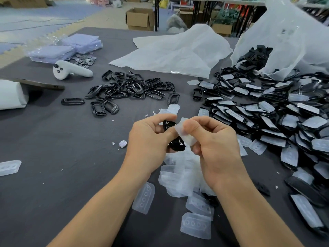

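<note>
Head view | left hand (pixel 147 139) grip wrapped round black plastic frame (pixel 175 146) | right hand (pixel 217 139) pinching clear button pad (pixel 185 135) | mid-peel, next prob needs a steady pull apart

floor: grey-blue foam mats (pixel 35 16) | far: open cardboard box (pixel 139 19), black-legged tables (pixel 156 15) | near: dark grey tablecloth (pixel 53 139) | light: even
</note>
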### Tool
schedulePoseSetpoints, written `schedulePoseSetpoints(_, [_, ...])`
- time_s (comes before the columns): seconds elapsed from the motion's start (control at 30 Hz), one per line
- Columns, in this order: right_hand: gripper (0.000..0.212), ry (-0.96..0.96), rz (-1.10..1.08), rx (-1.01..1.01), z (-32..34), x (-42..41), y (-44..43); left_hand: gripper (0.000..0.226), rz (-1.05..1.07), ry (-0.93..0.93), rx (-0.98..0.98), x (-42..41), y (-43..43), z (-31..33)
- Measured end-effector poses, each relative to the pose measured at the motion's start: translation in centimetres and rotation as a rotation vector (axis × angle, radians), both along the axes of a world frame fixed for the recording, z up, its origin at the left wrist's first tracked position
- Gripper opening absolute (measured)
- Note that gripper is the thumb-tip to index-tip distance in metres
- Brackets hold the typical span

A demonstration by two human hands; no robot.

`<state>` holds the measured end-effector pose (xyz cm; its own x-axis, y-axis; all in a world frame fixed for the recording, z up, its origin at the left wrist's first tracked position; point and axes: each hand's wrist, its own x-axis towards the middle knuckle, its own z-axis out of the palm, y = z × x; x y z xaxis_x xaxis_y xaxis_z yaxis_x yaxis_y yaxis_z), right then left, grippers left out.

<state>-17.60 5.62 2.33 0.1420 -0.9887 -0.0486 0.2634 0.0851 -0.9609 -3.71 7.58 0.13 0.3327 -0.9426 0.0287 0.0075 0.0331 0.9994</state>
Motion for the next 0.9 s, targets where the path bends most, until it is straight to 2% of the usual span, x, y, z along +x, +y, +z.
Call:
schedulePoseSetpoints(0.1, [0.014, 0.052, 0.017, -0.024, -0.3, 0.3, 0.2, 0.017, -0.011, 0.044, 0.002, -0.2, 0.1, 0.0])
schedulePoseSetpoints(0.27, [0.019, 0.189, -0.02, -0.118, -0.8, 0.3, 0.0, 0.034, -0.137, 0.311, 0.091, 0.3, 0.3, 0.6])
schedulePoseSetpoints(0.4, [0.005, 0.196, -0.063, -0.143, -1.0, 0.3, -0.1, 0.039, -0.286, 0.428, 0.107, 0.8, 0.4, 0.9])
schedulePoseSetpoints(0.67, [0.004, 0.41, -0.154, -0.259, -1.2, 0.3, -0.2, 0.032, -0.444, 0.508, 0.111, 1.1, 0.4, 0.9])
schedulePoseSetpoints(0.9, [0.018, 0.451, -0.215, -0.257, -0.7, 0.5, 0.1, 0.031, -0.473, 0.518, 0.101, 1.0, 0.5, 0.9])
